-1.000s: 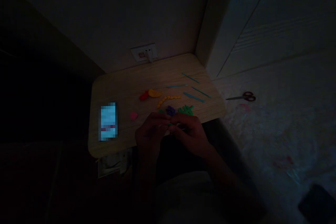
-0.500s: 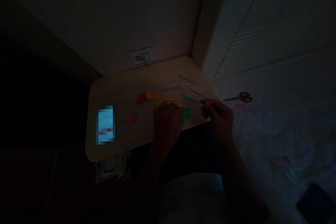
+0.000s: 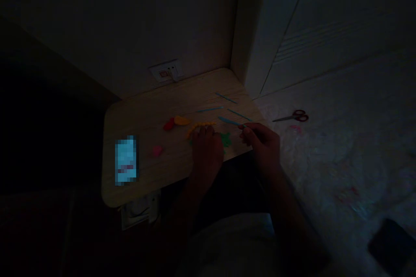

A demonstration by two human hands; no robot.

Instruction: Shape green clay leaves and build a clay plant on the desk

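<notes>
In the dim head view my left hand (image 3: 208, 145) lies palm down on the small wooden table, its fingers stretched forward over a flattened green clay-like piece (image 3: 225, 139). Part of that piece shows beside the hand; the rest is covered. Just beyond the fingertips runs a bumpy yellow strand (image 3: 204, 124), like a braid. My right hand (image 3: 260, 138) is closed around the handle of a blue modelling knife (image 3: 229, 120), its blade pointing left above the tabletop. Red (image 3: 169, 124) and orange (image 3: 182, 120) lumps touch each other farther left. A pink lump (image 3: 157, 150) sits nearer me.
Several thin blue sticks, including one (image 3: 210, 109), lie at the back of the table (image 3: 130, 112). A glowing, pixelated rectangle (image 3: 126, 160) is at left. Red-handled scissors (image 3: 294, 116) rest on the pale crumpled surface at right. A wall socket (image 3: 166, 70) holds a plug.
The view has shifted slightly. My left hand sits a little nearer me, uncovering more of the yellow strand. The blue knife stays in my right hand.
</notes>
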